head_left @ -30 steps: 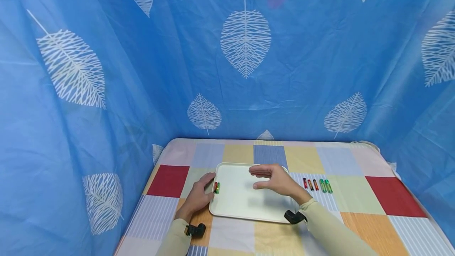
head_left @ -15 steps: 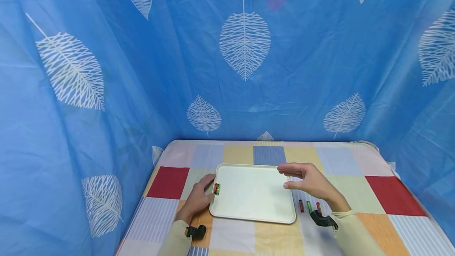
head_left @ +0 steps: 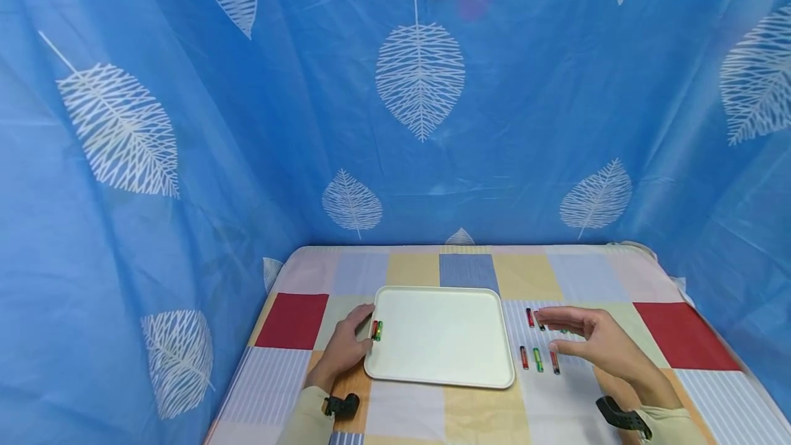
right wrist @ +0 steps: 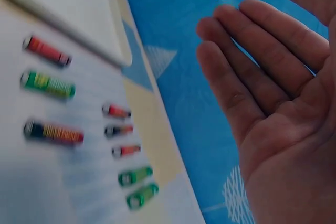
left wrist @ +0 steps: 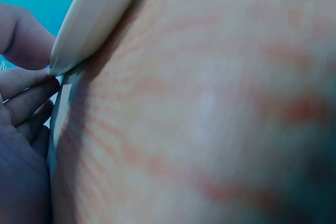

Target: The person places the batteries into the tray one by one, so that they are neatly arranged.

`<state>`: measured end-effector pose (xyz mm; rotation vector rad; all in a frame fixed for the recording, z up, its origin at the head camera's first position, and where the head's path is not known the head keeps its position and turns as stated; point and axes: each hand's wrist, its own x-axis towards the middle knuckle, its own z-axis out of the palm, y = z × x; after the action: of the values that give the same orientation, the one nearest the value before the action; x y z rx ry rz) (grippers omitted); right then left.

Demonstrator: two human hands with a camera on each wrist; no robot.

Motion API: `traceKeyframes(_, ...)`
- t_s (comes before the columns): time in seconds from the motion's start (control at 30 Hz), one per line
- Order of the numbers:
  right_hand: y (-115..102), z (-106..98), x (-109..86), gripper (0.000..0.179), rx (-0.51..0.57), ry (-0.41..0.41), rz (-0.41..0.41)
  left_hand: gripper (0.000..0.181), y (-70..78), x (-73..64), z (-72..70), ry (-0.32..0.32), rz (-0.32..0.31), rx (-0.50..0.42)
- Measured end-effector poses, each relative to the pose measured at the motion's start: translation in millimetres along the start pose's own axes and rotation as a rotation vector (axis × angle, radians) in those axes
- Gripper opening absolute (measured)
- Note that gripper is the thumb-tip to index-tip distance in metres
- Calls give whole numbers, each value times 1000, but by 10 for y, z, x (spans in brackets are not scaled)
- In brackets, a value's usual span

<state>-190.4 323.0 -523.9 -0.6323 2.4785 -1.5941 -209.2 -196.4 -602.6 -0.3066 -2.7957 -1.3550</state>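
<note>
My left hand (head_left: 342,349) touches the left rim of a white rectangular tray (head_left: 441,384), with fingers and thumb against its edge. In the left wrist view, fairly straight fingers (left wrist: 29,103) meet the tray's edge (left wrist: 100,19). A red battery (head_left: 373,329) and a green battery (head_left: 380,331) lie side by side inside that rim. My right hand (head_left: 608,345) hovers right of the tray above batteries, its fingers loosely bent around nothing. Beneath it are a front row, with a red battery (right wrist: 47,51), a green battery (right wrist: 48,85) and a black-and-red battery (right wrist: 53,132), and a back row partly hidden in the head view.
The back row holds several smaller-looking batteries, among them a red battery (right wrist: 116,111) and a green battery (right wrist: 142,196). A patchwork cloth (head_left: 414,411) covers the table. Blue leaf-print curtains (head_left: 494,122) hang behind and at the sides.
My right hand has moved rightward from over the tray to over the batteries, uncovering the front row. The left hand stays at the tray's rim, and the tray has not moved.
</note>
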Motion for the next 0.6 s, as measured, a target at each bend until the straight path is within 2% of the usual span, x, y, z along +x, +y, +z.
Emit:
traceKeyframes(0.13,81,-53,-108,53,-24,-17,17,74,-16,-6,12,6,-16,-3)
traceKeyframes(0.4,196,-94,-232,57,-71,-50,146,75,-11,-8,7,12,-9,-8)
traceKeyframes(0.6,327,-70,-300,60,-88,-49,196,74,-13,10,17,18,-5,6)
